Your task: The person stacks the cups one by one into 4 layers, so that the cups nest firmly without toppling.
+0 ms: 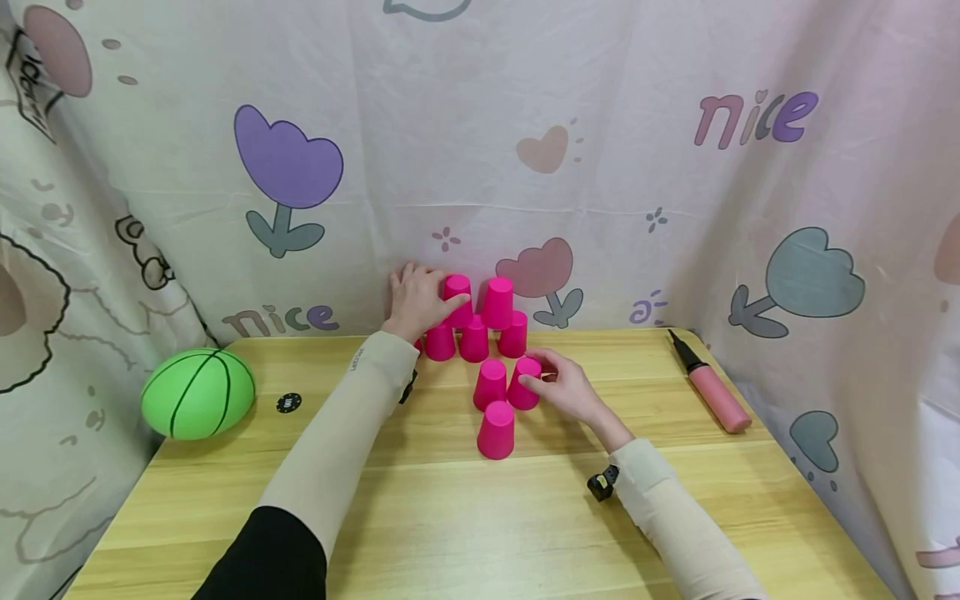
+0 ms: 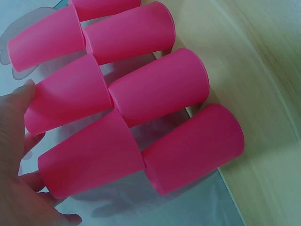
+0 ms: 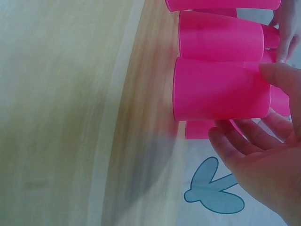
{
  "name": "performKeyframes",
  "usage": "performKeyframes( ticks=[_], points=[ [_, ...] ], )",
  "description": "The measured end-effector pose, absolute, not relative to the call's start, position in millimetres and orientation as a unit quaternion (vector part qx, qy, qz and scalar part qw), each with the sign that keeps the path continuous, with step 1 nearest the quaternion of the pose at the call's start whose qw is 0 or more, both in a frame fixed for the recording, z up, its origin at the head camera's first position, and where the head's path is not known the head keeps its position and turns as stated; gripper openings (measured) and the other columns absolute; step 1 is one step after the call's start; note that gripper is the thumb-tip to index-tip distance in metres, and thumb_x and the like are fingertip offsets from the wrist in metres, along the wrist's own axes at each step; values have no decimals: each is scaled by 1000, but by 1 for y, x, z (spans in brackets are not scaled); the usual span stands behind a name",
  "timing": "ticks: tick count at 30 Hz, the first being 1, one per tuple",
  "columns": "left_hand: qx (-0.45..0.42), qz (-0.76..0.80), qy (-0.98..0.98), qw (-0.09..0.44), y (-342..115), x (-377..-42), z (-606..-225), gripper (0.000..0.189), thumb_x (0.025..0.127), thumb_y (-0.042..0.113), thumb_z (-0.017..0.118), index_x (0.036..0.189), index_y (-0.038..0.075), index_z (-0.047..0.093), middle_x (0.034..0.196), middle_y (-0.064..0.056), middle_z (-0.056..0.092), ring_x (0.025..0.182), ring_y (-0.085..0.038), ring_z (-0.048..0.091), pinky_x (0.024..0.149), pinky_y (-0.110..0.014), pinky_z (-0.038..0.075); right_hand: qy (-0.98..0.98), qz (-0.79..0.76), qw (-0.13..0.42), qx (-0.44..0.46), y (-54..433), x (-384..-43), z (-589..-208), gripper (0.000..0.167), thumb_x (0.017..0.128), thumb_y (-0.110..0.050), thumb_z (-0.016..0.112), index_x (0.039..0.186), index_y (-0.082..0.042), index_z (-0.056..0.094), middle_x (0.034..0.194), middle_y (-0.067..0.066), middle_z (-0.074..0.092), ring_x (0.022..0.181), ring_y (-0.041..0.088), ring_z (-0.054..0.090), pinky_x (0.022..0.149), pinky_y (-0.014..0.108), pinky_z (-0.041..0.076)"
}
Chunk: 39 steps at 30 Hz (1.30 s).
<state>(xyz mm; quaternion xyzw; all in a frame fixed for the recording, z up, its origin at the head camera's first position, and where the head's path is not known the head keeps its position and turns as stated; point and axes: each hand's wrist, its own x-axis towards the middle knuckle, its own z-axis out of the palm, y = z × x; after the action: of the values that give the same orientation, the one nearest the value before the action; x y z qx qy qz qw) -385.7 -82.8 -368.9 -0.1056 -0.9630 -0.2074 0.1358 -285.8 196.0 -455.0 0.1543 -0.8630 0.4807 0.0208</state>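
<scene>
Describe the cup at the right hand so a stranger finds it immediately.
On the wooden table, nearer than the cup stack, three pink cups form a triangle. The wanted cup is its back right one; unlike its neighbours, it has the right hand touching it.

I see 2 arms stretched forward, the left arm (image 1: 337,442) straighter and reaching farther out than the right arm (image 1: 675,517). Both wear cream sleeves, and black fabric covers the left one higher up. The left hand (image 1: 417,300) shows its back, fingers spread and pointing away from the body, thumb (image 1: 450,305) stuck out sideways to the right. The right hand (image 1: 564,387) comes in at a slant from the right, a bare wrist (image 1: 612,428) showing past the cuff; its thumb and fingers (image 3: 226,145) curve toward each other in a grip.
</scene>
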Motion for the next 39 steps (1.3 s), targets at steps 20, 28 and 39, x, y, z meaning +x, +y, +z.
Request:
performKeyframes(
  ticks=[20, 28, 39],
  points=[
    [-149, -204, -956, 152, -96, -372, -356, 78, 91, 54, 74, 155, 15, 51, 155, -18, 48, 149, -38, 37, 125, -66, 29, -862, 482, 9, 155, 199, -289, -461, 62, 91, -11, 81, 147, -1, 55, 130, 16, 68, 113, 32, 67, 99, 48, 60],
    [-183, -254, -932, 184, -116, -350, -350, 77, 91, 46, 78, 154, 11, 50, 156, -17, 48, 148, -36, 40, 125, -64, 31, -868, 476, 5, 142, 202, -290, -461, 60, 89, -14, 84, 142, -5, 58, 128, 15, 69, 112, 31, 69, 96, 43, 62],
    [-218, -311, -908, 175, -135, -311, -368, 74, 93, 43, 78, 154, 10, 50, 150, -16, 57, 135, -36, 56, 108, -57, 54, -859, 490, 41, 142, 202, -300, -426, 61, 90, -22, 84, 144, -9, 58, 128, 16, 69, 113, 33, 69, 95, 45, 62]
  ],
)
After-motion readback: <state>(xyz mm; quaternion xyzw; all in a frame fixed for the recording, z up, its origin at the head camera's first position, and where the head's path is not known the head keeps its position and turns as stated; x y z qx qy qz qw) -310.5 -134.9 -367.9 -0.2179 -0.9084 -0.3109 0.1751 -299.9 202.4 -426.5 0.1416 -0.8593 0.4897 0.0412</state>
